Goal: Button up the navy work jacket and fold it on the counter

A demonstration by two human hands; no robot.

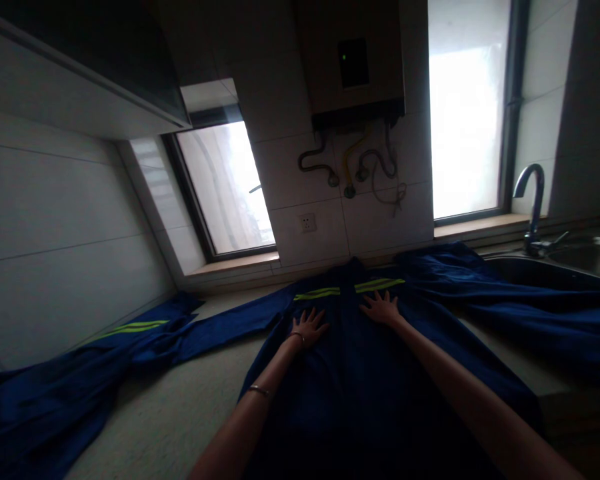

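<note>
Pale c'top (pixel 180 400) has blue jkt (pixel 347 340) spread ctr, more blue cloth (pixel 100 373) L & R.

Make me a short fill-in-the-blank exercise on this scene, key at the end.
1. The garment under the left hand and the right hand is ____ in colour.
2. The bracelets are worn on the person's ____ arm.
3. The faucet stands toward the ____ side of the picture.
4. The number of windows in view is ____.

Missing words: blue; left; right; two.
</note>
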